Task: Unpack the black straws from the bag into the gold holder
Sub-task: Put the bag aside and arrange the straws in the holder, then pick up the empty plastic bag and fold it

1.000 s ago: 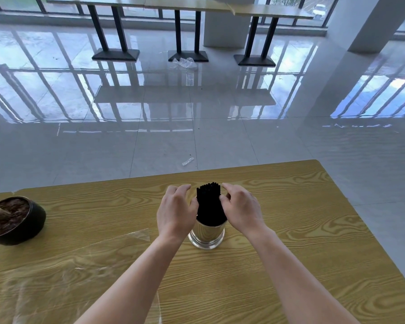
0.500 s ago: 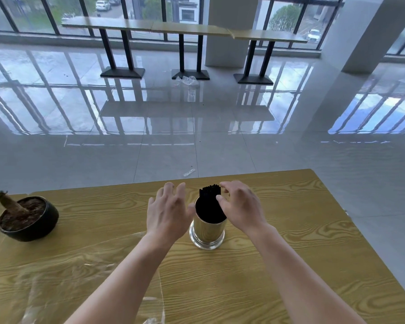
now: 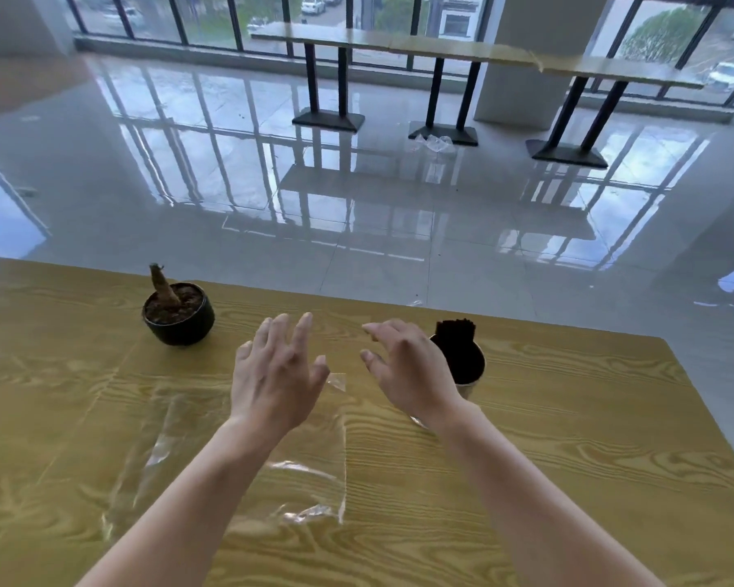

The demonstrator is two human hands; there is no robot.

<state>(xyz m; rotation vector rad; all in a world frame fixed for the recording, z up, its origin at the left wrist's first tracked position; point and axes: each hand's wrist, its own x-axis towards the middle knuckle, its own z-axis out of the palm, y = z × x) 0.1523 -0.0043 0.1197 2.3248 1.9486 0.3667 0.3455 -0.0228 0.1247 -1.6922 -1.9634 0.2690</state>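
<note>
Black straws [image 3: 459, 353] in gold holder [image 3: 468, 388], near far edge of table [image 3: 568, 417]

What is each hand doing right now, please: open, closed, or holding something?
Left hand: open, fingers spread, holding nothing.
Right hand: open, fingers relaxed, holding nothing.

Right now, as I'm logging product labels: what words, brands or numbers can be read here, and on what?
None: no text is readable anywhere.
The clear bag, gold holder and black plant pot show no print where visible.
The cars outside are too small and blurred to read plates.
</note>
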